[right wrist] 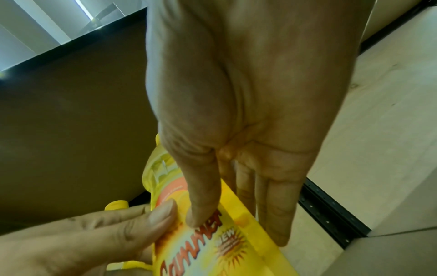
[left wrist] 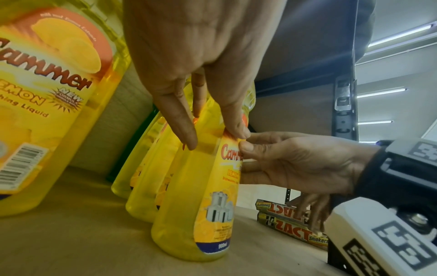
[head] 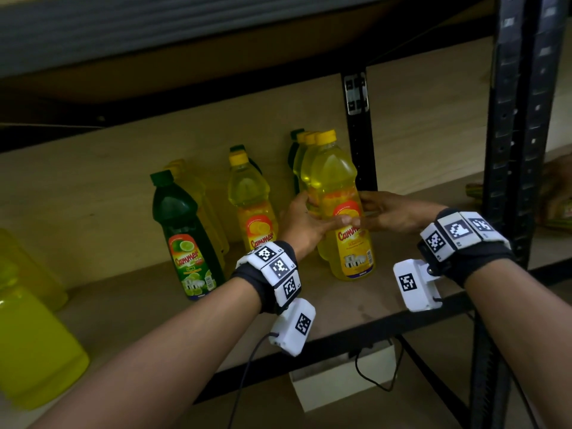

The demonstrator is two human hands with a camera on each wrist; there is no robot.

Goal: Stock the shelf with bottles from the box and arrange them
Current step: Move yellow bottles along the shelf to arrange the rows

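A yellow lemon dish-liquid bottle (head: 343,212) stands upright at the front of a row of like yellow bottles (head: 305,156) on the wooden shelf (head: 340,305). My left hand (head: 312,218) grips its left side, thumb laid across the orange label. From the right, my right hand (head: 382,212) holds the same bottle, thumb on the front and fingers along its side. The left wrist view shows the bottle (left wrist: 201,214) between my left hand's (left wrist: 212,137) thumb and fingers, with the right hand (left wrist: 283,160) pinching the label edge. In the right wrist view my right hand's (right wrist: 236,224) thumb presses the label (right wrist: 208,252).
A green lime bottle (head: 185,236) and another yellow bottle (head: 252,202) stand to the left, each fronting a row. Large yellow containers (head: 31,335) sit at the far left. Black shelf posts (head: 360,134) (head: 520,119) rise on the right. ZACT boxes (left wrist: 290,229) lie beyond.
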